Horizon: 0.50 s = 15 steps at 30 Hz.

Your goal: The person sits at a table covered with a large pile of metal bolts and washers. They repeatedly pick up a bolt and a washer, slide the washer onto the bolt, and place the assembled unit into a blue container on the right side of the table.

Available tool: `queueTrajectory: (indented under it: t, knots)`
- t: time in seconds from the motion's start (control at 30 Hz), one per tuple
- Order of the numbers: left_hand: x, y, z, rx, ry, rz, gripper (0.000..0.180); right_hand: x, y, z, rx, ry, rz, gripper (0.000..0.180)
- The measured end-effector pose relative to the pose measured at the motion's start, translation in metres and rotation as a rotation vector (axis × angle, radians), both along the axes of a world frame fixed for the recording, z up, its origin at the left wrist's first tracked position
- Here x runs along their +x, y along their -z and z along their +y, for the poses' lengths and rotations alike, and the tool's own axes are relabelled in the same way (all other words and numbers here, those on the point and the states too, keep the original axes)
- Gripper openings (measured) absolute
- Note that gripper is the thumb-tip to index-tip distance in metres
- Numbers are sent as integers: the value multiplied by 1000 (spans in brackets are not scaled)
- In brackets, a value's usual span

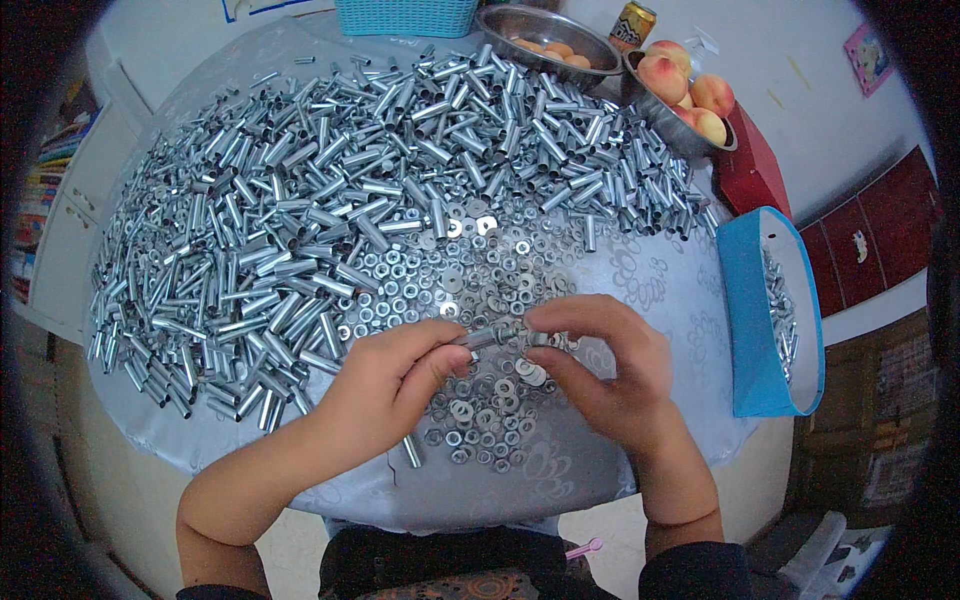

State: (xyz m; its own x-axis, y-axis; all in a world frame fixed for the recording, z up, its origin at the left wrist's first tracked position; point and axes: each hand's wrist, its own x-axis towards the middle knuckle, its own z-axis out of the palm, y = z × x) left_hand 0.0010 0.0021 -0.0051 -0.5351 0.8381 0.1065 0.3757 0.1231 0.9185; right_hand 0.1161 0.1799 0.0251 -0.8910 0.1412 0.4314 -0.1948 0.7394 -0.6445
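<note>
My left hand [380, 385] is closed, thumb against the fingers, around a shiny metal bolt [484, 338] that points to the right. At its right end, the thumb and fingertips of my right hand [628, 368] pinch a small ring-shaped piece, too small to tell as nut or washer. Both hands are just above loose nuts and washers [485, 425] spread over the near middle of the table. Beyond and to the left lies a broad heap of silvery metal tubes [310, 180]. A single metal tube [412, 451] rests below my left wrist.
A blue fabric box [752, 320] with metal pieces in it stands at the right edge. Along the back are a turquoise basket [405, 18], a steel bowl [498, 22] of eggs, a can [632, 27], peaches [662, 78] in a bowl and a red box [752, 165].
</note>
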Motion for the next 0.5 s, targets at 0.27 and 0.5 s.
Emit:
queueTrajectory:
  t: [0.27,0.5]
  knots:
    - [1,5,0,-4,31,41,20,0,9,-3,-302,-8,-37,25]
    - [1,-1,-1,6,30,22,19,0,7,-7,-296,6,-61,29]
